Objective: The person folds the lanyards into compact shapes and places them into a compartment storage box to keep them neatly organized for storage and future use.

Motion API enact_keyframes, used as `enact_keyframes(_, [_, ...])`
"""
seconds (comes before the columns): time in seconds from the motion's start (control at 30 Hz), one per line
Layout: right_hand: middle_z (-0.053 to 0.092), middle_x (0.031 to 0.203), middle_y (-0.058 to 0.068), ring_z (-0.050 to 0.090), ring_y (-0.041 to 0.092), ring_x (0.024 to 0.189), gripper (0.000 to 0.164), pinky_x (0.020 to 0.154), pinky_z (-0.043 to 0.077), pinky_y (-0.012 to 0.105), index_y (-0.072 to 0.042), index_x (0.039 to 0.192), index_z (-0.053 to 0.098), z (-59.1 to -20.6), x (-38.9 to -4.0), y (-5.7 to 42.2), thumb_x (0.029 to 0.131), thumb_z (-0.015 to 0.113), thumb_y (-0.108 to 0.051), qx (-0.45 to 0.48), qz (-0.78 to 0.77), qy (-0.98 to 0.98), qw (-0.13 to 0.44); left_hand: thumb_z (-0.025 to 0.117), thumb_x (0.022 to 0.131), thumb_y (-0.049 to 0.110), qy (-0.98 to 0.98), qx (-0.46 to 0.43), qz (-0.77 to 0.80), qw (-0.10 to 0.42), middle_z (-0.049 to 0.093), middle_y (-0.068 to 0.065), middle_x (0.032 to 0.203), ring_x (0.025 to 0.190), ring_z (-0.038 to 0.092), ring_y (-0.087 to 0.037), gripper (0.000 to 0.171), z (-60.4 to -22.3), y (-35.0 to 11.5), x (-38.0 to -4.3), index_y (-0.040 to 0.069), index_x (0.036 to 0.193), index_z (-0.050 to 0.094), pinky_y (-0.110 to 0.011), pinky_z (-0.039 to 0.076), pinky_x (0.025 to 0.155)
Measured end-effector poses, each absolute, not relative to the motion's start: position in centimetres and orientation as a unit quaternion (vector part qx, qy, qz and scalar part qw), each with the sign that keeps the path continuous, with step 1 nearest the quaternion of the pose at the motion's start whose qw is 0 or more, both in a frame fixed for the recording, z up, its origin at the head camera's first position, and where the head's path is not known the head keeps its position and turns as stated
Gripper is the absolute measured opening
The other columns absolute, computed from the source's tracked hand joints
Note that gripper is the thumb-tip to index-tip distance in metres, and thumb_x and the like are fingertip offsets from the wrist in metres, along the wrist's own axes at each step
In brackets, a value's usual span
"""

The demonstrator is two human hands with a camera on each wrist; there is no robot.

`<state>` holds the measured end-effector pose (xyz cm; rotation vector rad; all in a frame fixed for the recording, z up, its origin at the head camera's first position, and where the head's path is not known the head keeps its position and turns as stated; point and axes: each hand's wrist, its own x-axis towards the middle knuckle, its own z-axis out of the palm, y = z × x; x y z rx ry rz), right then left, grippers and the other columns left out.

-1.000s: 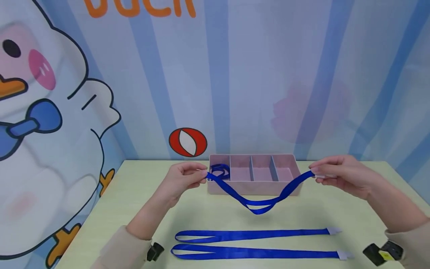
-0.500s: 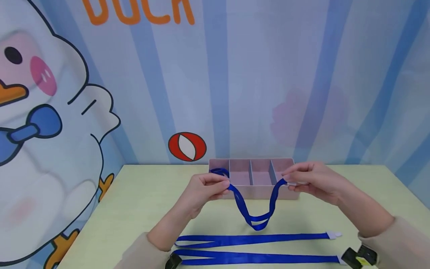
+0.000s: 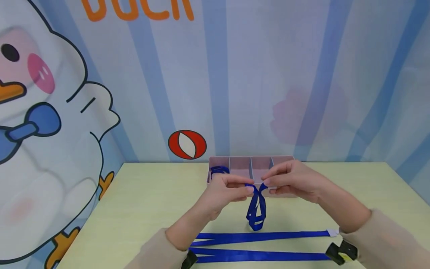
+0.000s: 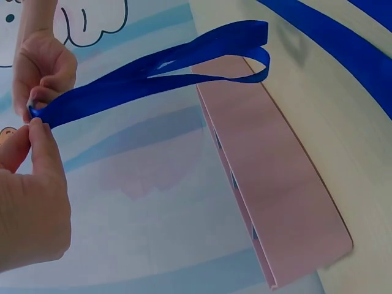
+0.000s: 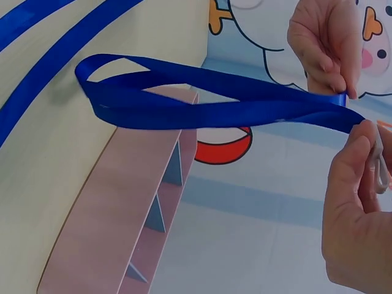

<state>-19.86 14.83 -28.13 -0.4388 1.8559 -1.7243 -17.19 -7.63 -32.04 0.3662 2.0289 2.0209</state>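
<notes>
A blue lanyard (image 3: 256,213) hangs folded in a loop between my two hands, in front of the pink box. My left hand (image 3: 223,194) pinches one end between thumb and fingers. The other end, with its pale plastic clip (image 5: 381,162), is pinched by my right hand (image 3: 297,182). Both hands are close together, fingertips nearly meeting, as the left wrist view also shows with the lanyard (image 4: 153,73) stretching away from them. On the table below lie two more blue lanyards, a far one (image 3: 268,235) and a near one (image 3: 268,256), laid out lengthwise.
Behind my hands stands a pink divided box (image 3: 240,168) with a coiled blue lanyard (image 3: 220,170) in its leftmost compartment. The pale table (image 3: 161,194) ends at a patterned backdrop (image 3: 248,74) showing a cartoon duck.
My hands have come together from wide apart, the right moving left and the left moving right. The lanyard between them went from a shallow sag to a narrow hanging fold.
</notes>
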Motion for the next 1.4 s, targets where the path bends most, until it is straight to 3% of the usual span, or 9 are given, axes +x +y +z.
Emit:
enact_keyframes(0.37, [0.064, 0.096, 0.009, 0.064, 0.02, 0.085, 0.022, 0.082, 0.053, 0.033, 0.001, 0.103, 0.069, -28.3, -19.8, 13.3, 0.088, 0.065, -0.014, -0.177, -0.637, 0.699, 0.273, 0.068, 0.082, -0.002, 0.677, 0.122, 0.714, 0.128, 0.069, -0.015, 0.097, 0.087, 0.067, -0.021, 0.027, -32.1, -6.5, -17.0, -0.005, 0.109, 0.066, -0.033, 0.052, 0.083])
enact_keyframes(0.53, [0.066, 0.089, 0.009, 0.067, 0.017, 0.078, 0.031, 0.077, 0.054, 0.029, 0.008, 0.109, 0.064, -28.2, -19.9, 13.1, 0.092, 0.06, -0.017, -0.157, -0.648, 0.692, 0.277, 0.069, 0.081, -0.001, 0.672, 0.11, 0.723, 0.114, 0.068, -0.014, 0.099, 0.089, 0.066, -0.022, 0.026, -32.4, -6.3, -16.9, -0.004, 0.107, 0.067, -0.033, 0.052, 0.084])
enact_keyframes(0.83, [0.069, 0.086, 0.009, 0.068, 0.015, 0.074, 0.023, 0.073, 0.055, 0.027, 0.004, 0.105, 0.067, -28.5, -19.9, 13.1, 0.094, 0.056, -0.013, -0.158, -0.677, 0.658, 0.288, 0.07, 0.083, 0.011, 0.662, 0.074, 0.738, 0.107, 0.067, -0.01, 0.094, 0.086, 0.066, -0.02, 0.028, -32.6, -6.0, -16.6, -0.002, 0.107, 0.066, -0.033, 0.052, 0.083])
enact_keyframes(0.93, [0.068, 0.086, 0.007, 0.066, 0.014, 0.074, 0.021, 0.074, 0.055, 0.027, 0.001, 0.104, 0.068, -29.0, -19.9, 13.4, 0.094, 0.057, -0.015, -0.178, -0.669, 0.674, 0.257, 0.068, 0.085, 0.013, 0.651, 0.06, 0.75, 0.105, 0.066, -0.009, 0.094, 0.086, 0.067, -0.022, 0.028, -32.7, -6.0, -16.7, -0.002, 0.109, 0.066, -0.033, 0.053, 0.081])
enact_keyframes(1.03, [0.065, 0.087, 0.007, 0.063, 0.016, 0.075, 0.022, 0.074, 0.055, 0.028, -0.001, 0.106, 0.067, -29.8, -19.9, 13.7, 0.091, 0.061, -0.016, -0.207, -0.636, 0.719, 0.188, 0.066, 0.087, 0.014, 0.648, 0.052, 0.754, 0.097, 0.066, -0.009, 0.093, 0.087, 0.067, -0.022, 0.027, -32.6, -6.0, -16.7, -0.002, 0.109, 0.066, -0.032, 0.053, 0.08])
enact_keyframes(1.17, [0.062, 0.1, 0.01, 0.059, 0.024, 0.09, 0.034, 0.077, 0.054, 0.032, -0.003, 0.116, 0.062, -31.5, -20.1, 14.2, 0.085, 0.068, -0.015, -0.262, -0.568, 0.773, 0.103, 0.066, 0.087, 0.015, 0.648, 0.052, 0.754, 0.092, 0.064, -0.01, 0.095, 0.085, 0.067, -0.019, 0.027, -32.2, -6.3, -16.6, -0.001, 0.11, 0.066, -0.031, 0.053, 0.082])
enact_keyframes(1.3, [0.058, 0.114, 0.014, 0.056, 0.03, 0.103, 0.046, 0.085, 0.051, 0.035, -0.004, 0.127, 0.053, -33.3, -20.4, 14.5, 0.084, 0.069, -0.009, -0.324, -0.545, 0.767, 0.1, 0.065, 0.088, 0.014, 0.64, 0.054, 0.76, 0.095, 0.063, -0.011, 0.098, 0.083, 0.067, -0.017, 0.028, -31.9, -6.6, -16.5, -0.001, 0.11, 0.066, -0.03, 0.052, 0.082])
enact_keyframes(1.4, [0.058, 0.115, 0.017, 0.058, 0.029, 0.105, 0.045, 0.087, 0.05, 0.033, 0.0, 0.127, 0.051, -34.3, -20.4, 14.5, 0.085, 0.066, -0.007, -0.337, -0.552, 0.752, 0.124, 0.065, 0.088, 0.013, 0.63, 0.052, 0.769, 0.096, 0.063, -0.011, 0.097, 0.081, 0.067, -0.016, 0.028, -31.6, -6.6, -16.5, -0.003, 0.111, 0.065, -0.029, 0.052, 0.082])
